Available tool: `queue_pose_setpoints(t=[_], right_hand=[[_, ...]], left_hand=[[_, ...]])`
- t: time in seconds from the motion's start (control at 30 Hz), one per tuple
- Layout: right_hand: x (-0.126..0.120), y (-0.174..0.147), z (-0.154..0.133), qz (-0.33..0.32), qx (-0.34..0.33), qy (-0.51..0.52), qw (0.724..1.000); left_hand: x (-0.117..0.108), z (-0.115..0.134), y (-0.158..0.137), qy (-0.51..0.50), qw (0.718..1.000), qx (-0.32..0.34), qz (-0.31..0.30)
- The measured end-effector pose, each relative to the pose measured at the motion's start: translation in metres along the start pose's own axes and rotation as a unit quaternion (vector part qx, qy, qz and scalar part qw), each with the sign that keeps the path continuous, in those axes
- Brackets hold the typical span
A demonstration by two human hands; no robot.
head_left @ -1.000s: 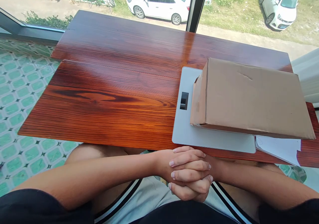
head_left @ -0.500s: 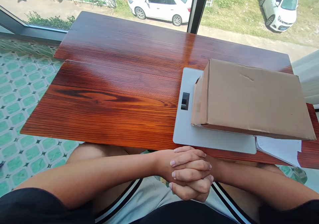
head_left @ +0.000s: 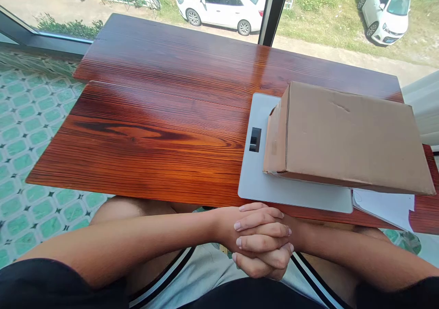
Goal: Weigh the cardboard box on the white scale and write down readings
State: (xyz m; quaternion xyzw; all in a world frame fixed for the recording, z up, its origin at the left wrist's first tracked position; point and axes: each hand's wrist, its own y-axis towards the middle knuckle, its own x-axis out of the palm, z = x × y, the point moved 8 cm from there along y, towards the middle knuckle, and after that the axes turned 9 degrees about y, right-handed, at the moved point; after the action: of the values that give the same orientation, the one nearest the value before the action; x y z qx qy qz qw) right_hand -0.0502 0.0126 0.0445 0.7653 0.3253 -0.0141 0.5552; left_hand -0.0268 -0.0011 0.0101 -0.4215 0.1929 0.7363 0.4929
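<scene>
My left hand (head_left: 227,226) and my right hand (head_left: 255,243) are clasped over my lap, their fingers interlaced and folded closed. No object shows between them; the palms are hidden. Just beyond the hands is the front edge of the wooden table (head_left: 154,162). A flat white scale (head_left: 302,193) with a small dark display (head_left: 254,139) lies on the table, ahead and to the right of the hands. On top of the scale rests a closed brown cardboard box (head_left: 346,135), apart from both hands. The box overhangs the scale on the right.
White paper sheets (head_left: 384,206) lie partly under the box, sticking out past the table's front edge. A window with a dark frame post (head_left: 270,13) stands behind the table. Outside are two white cars. Green-patterned tiles (head_left: 24,162) cover the floor at left.
</scene>
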Motion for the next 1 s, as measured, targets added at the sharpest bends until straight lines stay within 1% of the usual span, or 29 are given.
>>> queue_pose_setpoints(t=[0.03, 0.07, 0.2, 0.27, 0.37, 0.5, 0.57, 0.6, 0.67, 0.8, 0.9, 1.0], right_hand=[[0.000, 0.000, 0.002, -0.004, 0.003, 0.008, 1.000], [0.001, 0.000, 0.004, -0.008, 0.005, 0.013, 1.000], [0.001, -0.001, 0.002, -0.014, -0.006, -0.004, 1.000], [0.001, -0.001, -0.003, -0.012, -0.015, -0.018, 1.000], [0.000, 0.000, -0.008, 0.000, -0.023, -0.029, 0.999], [-0.001, 0.001, -0.010, 0.019, -0.027, -0.034, 0.999], [0.000, 0.001, -0.009, 0.020, -0.033, -0.040, 0.998], [0.000, 0.000, -0.009, 0.017, -0.038, -0.044, 0.998], [0.000, -0.001, -0.009, 0.013, -0.046, -0.051, 0.998], [0.001, -0.002, -0.009, 0.011, -0.042, -0.052, 0.998], [0.000, -0.001, -0.011, 0.026, -0.040, -0.054, 0.997], [-0.001, 0.000, -0.012, 0.042, -0.042, -0.055, 0.997]], left_hand=[[-0.001, 0.001, -0.003, 0.000, 1.000, -0.005, 0.018], [-0.001, 0.002, -0.005, -0.006, 1.000, -0.011, 0.023], [0.009, -0.005, -0.009, -0.051, 0.997, -0.053, -0.011], [0.011, -0.009, -0.007, -0.055, 0.997, -0.055, -0.023], [0.006, -0.006, -0.003, -0.025, 1.000, -0.010, -0.006], [-0.011, 0.014, -0.002, 0.044, 0.992, 0.084, 0.085], [-0.016, 0.020, -0.005, 0.058, 0.986, 0.099, 0.120], [-0.017, 0.021, -0.006, 0.056, 0.986, 0.093, 0.125], [-0.013, 0.016, -0.008, 0.037, 0.992, 0.057, 0.110], [0.001, -0.002, -0.009, -0.019, 0.999, -0.025, 0.038], [0.009, -0.008, -0.009, -0.043, 0.998, -0.052, -0.006], [0.010, -0.010, -0.011, -0.056, 0.995, -0.080, -0.014]])
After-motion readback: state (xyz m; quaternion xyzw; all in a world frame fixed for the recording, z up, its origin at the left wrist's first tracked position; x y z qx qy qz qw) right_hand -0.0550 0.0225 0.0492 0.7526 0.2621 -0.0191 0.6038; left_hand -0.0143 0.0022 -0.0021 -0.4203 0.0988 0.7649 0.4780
